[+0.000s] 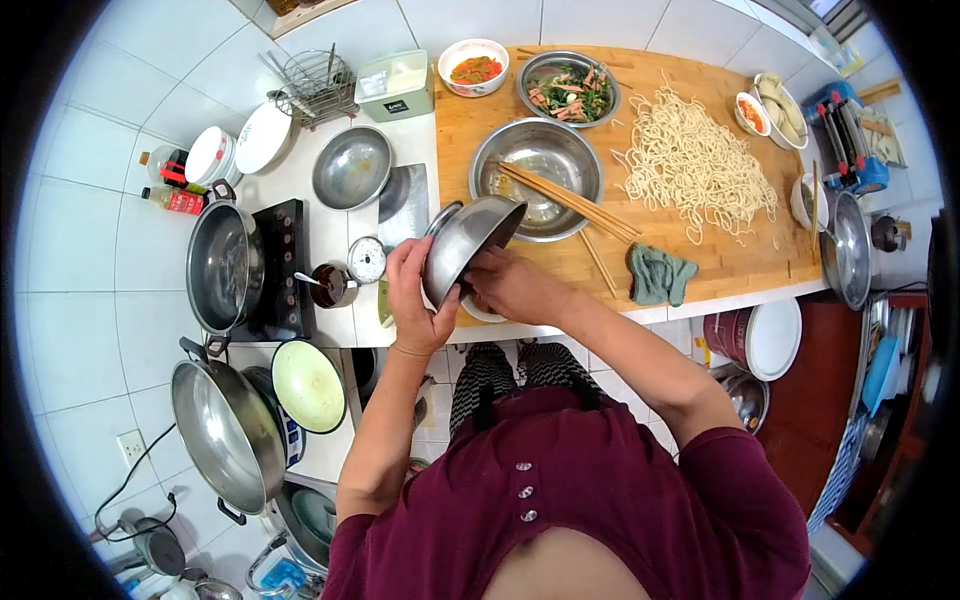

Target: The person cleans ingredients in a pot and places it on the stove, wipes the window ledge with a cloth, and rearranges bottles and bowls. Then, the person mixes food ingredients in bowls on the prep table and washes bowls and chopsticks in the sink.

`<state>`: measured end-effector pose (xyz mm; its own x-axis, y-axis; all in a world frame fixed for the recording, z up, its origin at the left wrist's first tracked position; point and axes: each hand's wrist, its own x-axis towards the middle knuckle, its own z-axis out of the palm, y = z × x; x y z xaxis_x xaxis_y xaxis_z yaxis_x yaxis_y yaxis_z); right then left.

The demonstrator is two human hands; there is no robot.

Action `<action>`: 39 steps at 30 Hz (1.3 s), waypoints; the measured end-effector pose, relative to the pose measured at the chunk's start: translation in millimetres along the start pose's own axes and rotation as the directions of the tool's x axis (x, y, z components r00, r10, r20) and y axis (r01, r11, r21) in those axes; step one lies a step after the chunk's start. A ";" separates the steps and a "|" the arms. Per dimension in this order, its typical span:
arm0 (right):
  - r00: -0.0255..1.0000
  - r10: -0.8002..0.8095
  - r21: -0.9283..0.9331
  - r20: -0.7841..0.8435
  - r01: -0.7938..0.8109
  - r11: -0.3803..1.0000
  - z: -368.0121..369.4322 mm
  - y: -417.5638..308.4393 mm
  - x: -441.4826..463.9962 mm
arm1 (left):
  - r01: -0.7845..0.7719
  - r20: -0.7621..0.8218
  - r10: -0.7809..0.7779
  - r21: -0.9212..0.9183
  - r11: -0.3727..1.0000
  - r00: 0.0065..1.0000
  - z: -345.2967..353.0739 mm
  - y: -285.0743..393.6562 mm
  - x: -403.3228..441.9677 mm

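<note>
While the left hand clasps the outside of a metal bowl, the right hand is at the bowl's mouth on the opposite side. The bowl is tilted well over, its opening turned toward the right hand, and is held above the near edge of the wooden board. The left grip is closed on the bowl wall, fingers spread on the far side and thumb near the lower rim. The right fingers are bent and partly hidden by the bowl; whether they hold anything cannot be told.

Just beyond the held bowl, a larger metal bowl rests upright on the board, with chopsticks laid across its rim. A heap of noodles lies to the right of it, and a folded green cloth lies near the board's front edge. Behind the larger bowl are greens with pink pieces in another metal bowl. On the counter at left, a flat metal blade lies beside a shallow metal dish.
</note>
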<state>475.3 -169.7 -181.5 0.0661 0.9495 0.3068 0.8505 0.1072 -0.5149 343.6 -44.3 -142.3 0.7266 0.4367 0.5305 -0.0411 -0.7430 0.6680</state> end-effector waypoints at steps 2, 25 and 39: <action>0.999 -0.016 0.056 -0.045 0.019 0.998 -11.6 -8.9 -10.4 | -0.016 0.006 0.016 0.021 1.000 1.000 -1.4 -1.6 -1.2; 0.797 0.580 0.871 0.170 -0.396 0.289 -0.7 -35.4 -29.4 | 0.442 -0.145 -0.925 -0.845 0.301 0.351 -53.8 32.3 -145.5; 0.857 0.323 0.827 0.401 -0.490 0.274 84.6 -156.3 19.0 | -0.081 -0.482 -0.778 -0.828 0.555 -0.404 -254.0 125.0 -449.3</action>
<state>299.5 -143.5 -162.9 0.1226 0.9668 -0.2243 -0.2308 -0.1921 -0.9539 -162.2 -204.5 -164.6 -0.5919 0.6460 -0.4820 -0.6492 -0.0278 0.7601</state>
